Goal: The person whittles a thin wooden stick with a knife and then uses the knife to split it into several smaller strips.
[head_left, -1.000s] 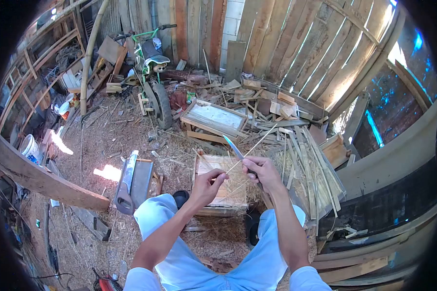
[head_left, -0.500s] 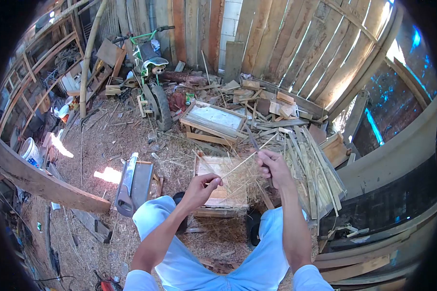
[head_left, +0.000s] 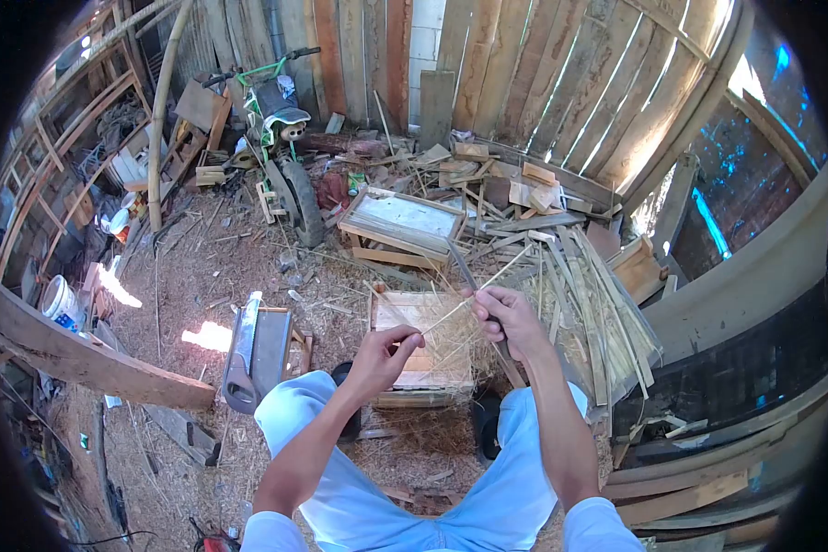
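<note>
A thin pale strip (head_left: 447, 320) of wood or bamboo slants between my hands, above a low wooden stand (head_left: 396, 317). Its near end is pinched between the thumb and fingers of my left hand (head_left: 388, 357). My right hand (head_left: 513, 324) is closed round the dark handle of a knife (head_left: 463, 267), whose blade points up and away. The strip passes by the right thumb, at the knife, and its far end sticks out past it. Fine shavings (head_left: 455, 350) lie on the right side of the stand, beneath the hands.
Right of the hands lies a pile of long split strips (head_left: 598, 322). A handsaw (head_left: 242, 354) rests on a small bench (head_left: 271, 350) to the left. Beyond the stand sit a wooden frame box (head_left: 403, 221), scrap wood (head_left: 524, 193) and a small motorbike (head_left: 290, 175).
My right hand and the knife have shifted a little left and down, nearer my left hand, and the knife has tilted. The left hand still pinches the strip; the camera view has shifted slightly.
</note>
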Motion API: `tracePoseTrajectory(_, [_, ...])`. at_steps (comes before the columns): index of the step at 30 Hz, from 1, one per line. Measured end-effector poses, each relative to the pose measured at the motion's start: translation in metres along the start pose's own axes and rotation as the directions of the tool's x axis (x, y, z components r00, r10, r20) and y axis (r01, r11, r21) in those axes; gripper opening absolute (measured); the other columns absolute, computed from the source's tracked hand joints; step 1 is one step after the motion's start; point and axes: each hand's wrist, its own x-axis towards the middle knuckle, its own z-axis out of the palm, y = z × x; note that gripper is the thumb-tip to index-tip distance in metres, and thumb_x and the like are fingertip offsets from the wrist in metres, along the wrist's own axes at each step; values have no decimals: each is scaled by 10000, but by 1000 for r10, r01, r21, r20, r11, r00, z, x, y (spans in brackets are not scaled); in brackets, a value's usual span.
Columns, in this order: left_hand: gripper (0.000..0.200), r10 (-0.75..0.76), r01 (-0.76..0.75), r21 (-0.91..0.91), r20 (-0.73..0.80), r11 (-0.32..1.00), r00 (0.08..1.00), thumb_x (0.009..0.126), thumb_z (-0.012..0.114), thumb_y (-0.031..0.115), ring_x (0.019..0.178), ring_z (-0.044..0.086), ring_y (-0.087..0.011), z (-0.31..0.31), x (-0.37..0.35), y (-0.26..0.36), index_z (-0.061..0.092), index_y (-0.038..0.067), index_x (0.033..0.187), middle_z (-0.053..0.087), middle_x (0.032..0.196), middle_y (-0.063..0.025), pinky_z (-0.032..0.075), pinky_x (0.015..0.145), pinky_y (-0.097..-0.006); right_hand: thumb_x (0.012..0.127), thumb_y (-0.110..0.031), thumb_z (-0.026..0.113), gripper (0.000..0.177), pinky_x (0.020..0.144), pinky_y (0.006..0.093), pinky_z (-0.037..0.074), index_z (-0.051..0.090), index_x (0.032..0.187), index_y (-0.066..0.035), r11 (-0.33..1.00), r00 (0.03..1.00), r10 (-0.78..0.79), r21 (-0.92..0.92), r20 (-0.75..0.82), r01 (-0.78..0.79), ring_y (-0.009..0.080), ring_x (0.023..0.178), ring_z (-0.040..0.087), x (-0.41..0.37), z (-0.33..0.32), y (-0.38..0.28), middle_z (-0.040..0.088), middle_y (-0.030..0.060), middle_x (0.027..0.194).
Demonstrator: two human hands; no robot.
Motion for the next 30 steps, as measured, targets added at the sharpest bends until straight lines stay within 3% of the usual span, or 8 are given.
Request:
tracePoseTrajectory(7, [166, 21, -13, 86, -96, 996, 995, 912, 578, 142, 538, 452, -57, 1, -1, 14, 657, -3, 935, 629, 705, -34, 356, 483, -246, 954, -183, 527, 264, 416, 163, 285, 593, 1151, -21, 993, 969, 87, -94, 233, -67, 14, 514, 395, -6, 29, 27, 486, -43, 689])
tracePoseTrajectory(11, [166, 24, -12, 94, -126, 995, 992, 909, 589, 142, 540, 415, -38, 2, 0, 14, 654, -10, 911, 590, 668, -8, 328, 473, -248, 955, -144, 516, 242, 395, 169, 305, 593, 1138, -7, 989, 990, -5, -147, 140, 26, 12, 519, 437, -3, 30, 27, 500, -35, 688])
tracePoseTrajectory(13, [173, 10, 1, 98, -114, 995, 993, 910, 587, 150, 542, 414, -39, -2, -4, 12, 654, -10, 904, 583, 663, -9, 328, 475, -249, 955, -142, 512, 245, 390, 169, 306, 591, 1136, 4, 973, 985, -115, -216, -127, 86, 20, 491, 411, 3, 19, 18, 484, -36, 676])
tracePoseTrajectory(14, [181, 0, 10, 100, -107, 995, 994, 911, 585, 157, 544, 412, -40, -3, -4, 12, 654, -9, 897, 577, 657, -10, 327, 478, -249, 955, -142, 512, 245, 390, 169, 306, 591, 1136, 4, 973, 984, -117, -214, -132, 87, 20, 491, 411, 5, 3, 11, 484, -36, 676])
tracePoseTrajectory(16, [193, -24, 33, 98, -89, 995, 996, 916, 578, 169, 557, 416, -39, -3, -9, 11, 652, -8, 897, 577, 666, -9, 324, 486, -244, 957, -139, 503, 237, 402, 173, 316, 580, 1141, -10, 984, 976, -155, 65, -152, 167, 35, 505, 410, 9, -28, -3, 458, -37, 674])
tracePoseTrajectory(21, [188, -42, 53, 108, -103, 993, 994, 922, 554, 161, 542, 478, -83, 1, -5, -8, 652, 5, 960, 640, 702, -55, 391, 511, -259, 976, -160, 466, 241, 433, 171, 342, 499, 1188, -52, 986, 978, -122, 94, -169, 139, 50, 564, 439, 0, -3, 5, 430, -27, 688])
tracePoseTrajectory(25, [209, -141, 145, 37, -83, 989, 987, 942, 536, 186, 593, 374, -34, 2, -1, 2, 652, 13, 934, 512, 689, 36, 305, 517, -222, 991, -233, 448, 267, 404, 172, 318, 482, 1208, -81, 999, 999, -12, -43, -42, 10, 41, 494, 395, 2, 15, 13, 424, -36, 683])
tracePoseTrajectory(30, [147, -8, 18, 76, -131, 997, 991, 915, 560, 122, 546, 368, -39, 9, -2, 16, 654, 8, 923, 508, 624, 21, 294, 484, -238, 995, -288, 441, 384, 396, 162, 259, 457, 1321, -87, 991, 970, 123, -81, 210, -108, 15, 462, 309, -3, 29, 19, 378, -62, 648])
